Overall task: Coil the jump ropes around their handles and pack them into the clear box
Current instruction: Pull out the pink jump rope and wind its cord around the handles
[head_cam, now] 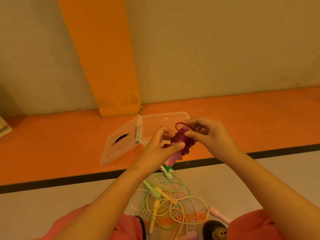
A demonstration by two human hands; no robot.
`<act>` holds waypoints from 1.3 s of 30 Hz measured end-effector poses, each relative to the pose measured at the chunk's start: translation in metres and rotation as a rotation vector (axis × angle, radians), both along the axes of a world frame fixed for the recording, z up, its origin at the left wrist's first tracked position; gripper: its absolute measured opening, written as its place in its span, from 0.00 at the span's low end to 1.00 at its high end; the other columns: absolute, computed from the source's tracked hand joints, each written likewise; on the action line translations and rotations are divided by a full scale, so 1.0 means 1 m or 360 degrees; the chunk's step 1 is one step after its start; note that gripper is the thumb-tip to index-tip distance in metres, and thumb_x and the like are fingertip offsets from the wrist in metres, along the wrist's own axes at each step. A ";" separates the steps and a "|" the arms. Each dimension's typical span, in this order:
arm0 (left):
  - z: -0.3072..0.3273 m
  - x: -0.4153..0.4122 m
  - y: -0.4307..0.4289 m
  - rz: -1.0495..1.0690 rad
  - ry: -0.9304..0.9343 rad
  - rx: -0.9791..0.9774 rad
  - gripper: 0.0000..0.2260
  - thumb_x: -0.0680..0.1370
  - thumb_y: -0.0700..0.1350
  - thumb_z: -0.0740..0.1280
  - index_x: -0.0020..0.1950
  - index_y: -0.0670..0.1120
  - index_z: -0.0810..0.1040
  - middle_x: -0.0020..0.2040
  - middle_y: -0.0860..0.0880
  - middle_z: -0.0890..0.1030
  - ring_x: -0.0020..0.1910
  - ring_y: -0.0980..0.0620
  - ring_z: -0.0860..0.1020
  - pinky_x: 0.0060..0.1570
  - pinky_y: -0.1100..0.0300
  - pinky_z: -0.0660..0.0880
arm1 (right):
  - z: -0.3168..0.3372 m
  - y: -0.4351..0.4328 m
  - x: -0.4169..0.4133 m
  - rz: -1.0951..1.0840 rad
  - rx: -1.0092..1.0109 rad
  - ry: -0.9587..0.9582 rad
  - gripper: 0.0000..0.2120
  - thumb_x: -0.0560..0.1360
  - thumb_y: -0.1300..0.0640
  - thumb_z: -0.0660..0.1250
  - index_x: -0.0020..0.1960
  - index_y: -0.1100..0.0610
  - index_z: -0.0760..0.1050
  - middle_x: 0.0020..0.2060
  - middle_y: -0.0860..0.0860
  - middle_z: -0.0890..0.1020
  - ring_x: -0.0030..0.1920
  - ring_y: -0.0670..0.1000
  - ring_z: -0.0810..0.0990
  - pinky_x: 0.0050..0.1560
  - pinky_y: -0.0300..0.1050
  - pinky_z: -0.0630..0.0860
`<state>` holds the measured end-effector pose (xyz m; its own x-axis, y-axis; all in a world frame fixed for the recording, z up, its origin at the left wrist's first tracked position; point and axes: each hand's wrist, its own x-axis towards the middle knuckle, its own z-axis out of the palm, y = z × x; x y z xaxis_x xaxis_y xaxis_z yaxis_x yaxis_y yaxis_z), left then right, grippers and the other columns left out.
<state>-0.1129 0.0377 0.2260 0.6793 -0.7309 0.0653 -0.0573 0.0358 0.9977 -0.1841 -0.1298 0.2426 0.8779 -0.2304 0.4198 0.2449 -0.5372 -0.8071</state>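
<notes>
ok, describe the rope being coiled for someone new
Find the open clear box on the orange floor strip. Near it, the left hand and right hand hold a dark red rope wound on pink handles. Only it is coiled; pastel ropes lie loose.

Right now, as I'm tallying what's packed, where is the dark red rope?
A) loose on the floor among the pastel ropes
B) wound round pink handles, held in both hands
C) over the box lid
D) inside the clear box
B: the dark red rope is wound round the pink handles in the left hand, and the right hand pinches its end loop.
</notes>
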 end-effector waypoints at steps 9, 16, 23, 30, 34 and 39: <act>-0.005 0.006 -0.009 0.0112 0.0222 0.0003 0.15 0.77 0.40 0.68 0.62 0.45 0.70 0.52 0.35 0.76 0.31 0.44 0.80 0.30 0.55 0.78 | 0.007 0.012 0.001 0.0049 -0.0080 -0.0049 0.15 0.71 0.67 0.70 0.48 0.48 0.77 0.41 0.44 0.79 0.41 0.35 0.77 0.44 0.30 0.73; 0.001 0.007 -0.006 0.0080 0.0244 -0.0051 0.12 0.78 0.40 0.66 0.60 0.51 0.74 0.52 0.35 0.78 0.31 0.41 0.79 0.34 0.53 0.77 | 0.011 -0.005 0.000 -0.0171 -0.0498 -0.0184 0.11 0.72 0.64 0.71 0.52 0.53 0.80 0.43 0.41 0.78 0.43 0.40 0.76 0.46 0.38 0.77; -0.002 0.007 -0.006 0.0096 0.0230 -0.0025 0.12 0.78 0.39 0.66 0.60 0.48 0.74 0.48 0.39 0.79 0.31 0.45 0.80 0.31 0.54 0.79 | 0.009 -0.011 -0.001 -0.0048 -0.0867 0.0000 0.09 0.70 0.63 0.72 0.49 0.55 0.81 0.42 0.49 0.80 0.41 0.49 0.78 0.43 0.53 0.77; -0.007 0.008 -0.003 0.0166 0.0221 0.0057 0.10 0.76 0.40 0.68 0.56 0.48 0.74 0.47 0.39 0.79 0.29 0.46 0.80 0.29 0.56 0.78 | 0.011 -0.007 -0.003 0.0054 -0.0564 0.0298 0.09 0.71 0.62 0.72 0.49 0.53 0.81 0.40 0.44 0.81 0.43 0.46 0.79 0.48 0.47 0.76; -0.007 0.006 -0.002 0.0222 0.0300 0.0081 0.14 0.76 0.40 0.69 0.59 0.39 0.71 0.47 0.37 0.78 0.26 0.48 0.79 0.24 0.59 0.75 | 0.009 0.001 -0.004 0.0118 -0.0529 0.0386 0.12 0.73 0.64 0.69 0.54 0.54 0.80 0.41 0.38 0.79 0.43 0.34 0.76 0.53 0.36 0.71; -0.010 0.004 -0.006 0.0303 0.0227 0.0043 0.11 0.74 0.41 0.71 0.53 0.43 0.72 0.43 0.37 0.79 0.27 0.47 0.79 0.25 0.58 0.75 | 0.002 0.011 -0.004 0.0176 -0.0233 0.0420 0.12 0.72 0.66 0.70 0.53 0.54 0.77 0.42 0.45 0.81 0.42 0.36 0.77 0.51 0.30 0.69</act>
<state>-0.1091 0.0314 0.2159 0.8061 -0.5889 -0.0593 0.0814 0.0111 0.9966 -0.1877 -0.1189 0.2449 0.9773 -0.0816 0.1957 0.1006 -0.6341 -0.7667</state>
